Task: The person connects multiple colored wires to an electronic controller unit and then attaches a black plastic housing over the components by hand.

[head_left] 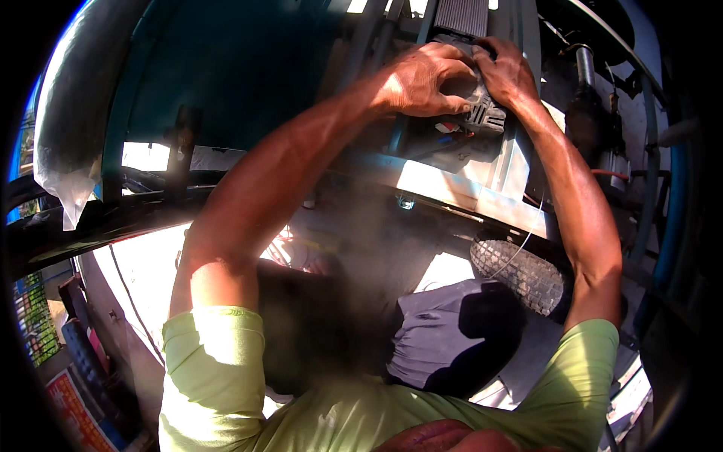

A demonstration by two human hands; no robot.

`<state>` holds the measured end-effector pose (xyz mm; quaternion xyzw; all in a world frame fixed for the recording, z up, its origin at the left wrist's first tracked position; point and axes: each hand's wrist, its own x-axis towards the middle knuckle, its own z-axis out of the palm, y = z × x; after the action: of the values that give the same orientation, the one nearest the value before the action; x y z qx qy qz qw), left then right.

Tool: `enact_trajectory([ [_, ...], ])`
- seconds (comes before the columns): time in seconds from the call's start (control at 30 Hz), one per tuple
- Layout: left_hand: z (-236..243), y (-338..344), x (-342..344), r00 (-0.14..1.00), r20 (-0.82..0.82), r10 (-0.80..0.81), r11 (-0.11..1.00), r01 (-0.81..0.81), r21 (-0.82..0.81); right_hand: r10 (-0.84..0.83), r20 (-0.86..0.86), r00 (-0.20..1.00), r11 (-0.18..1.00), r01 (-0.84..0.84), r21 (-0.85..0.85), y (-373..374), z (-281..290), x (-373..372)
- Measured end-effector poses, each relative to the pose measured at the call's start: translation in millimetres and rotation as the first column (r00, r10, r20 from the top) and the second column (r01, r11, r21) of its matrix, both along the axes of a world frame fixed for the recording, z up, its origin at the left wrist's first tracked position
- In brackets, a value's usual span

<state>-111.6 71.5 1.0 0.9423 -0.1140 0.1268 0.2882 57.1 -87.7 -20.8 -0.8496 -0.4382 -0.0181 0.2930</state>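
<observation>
Both my arms reach forward to a dark grey box (486, 114) with a ribbed near end, set inside a blue metal frame. My left hand (429, 81) grips its left side, thumb toward the near end and fingers curled over the top. On the far right side of the box, my right hand (504, 71) is closed with bent fingers against it. Red and blue wires (452, 134) show just below the box. A grey finned metal piece (461, 16) lies beyond my hands. The undersides of the box and of my fingers are hidden.
The frame's pale blue crossbar (444, 179) runs in front of me, with a treaded tyre (520, 273) beneath it. A thin pale wire (533, 233) hangs near my right forearm. A dark teal panel (233, 75) stands left, beside a plastic-wrapped roll (71, 113).
</observation>
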Motion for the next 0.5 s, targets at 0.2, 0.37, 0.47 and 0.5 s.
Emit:
enact_trajectory([
  [0.2, -9.0, 3.8, -14.4, 0.998, 0.066, 0.026, 0.980, -0.038, 0.196, 0.011, 0.081, 0.997, 1.000, -0.013, 0.017, -4.7, -6.8, 1.2],
  [0.37, -16.9, -0.6, -20.9, 0.993, 0.120, 0.023, 0.963, -0.054, 0.264, 0.132, 0.291, 0.947, 0.991, -0.127, -0.035, -9.3, -3.6, -3.6],
  [0.47, -15.8, -0.4, -20.3, 0.994, 0.106, 0.016, 0.964, -0.043, 0.262, 0.132, 0.263, 0.956, 0.991, -0.127, -0.037, -10.4, 1.1, -6.2],
  [0.5, -12.8, -1.1, -20.9, 0.996, 0.087, 0.010, 0.967, -0.032, 0.254, 0.100, 0.197, 0.975, 0.995, -0.098, -0.022, -10.1, 2.9, -7.2],
])
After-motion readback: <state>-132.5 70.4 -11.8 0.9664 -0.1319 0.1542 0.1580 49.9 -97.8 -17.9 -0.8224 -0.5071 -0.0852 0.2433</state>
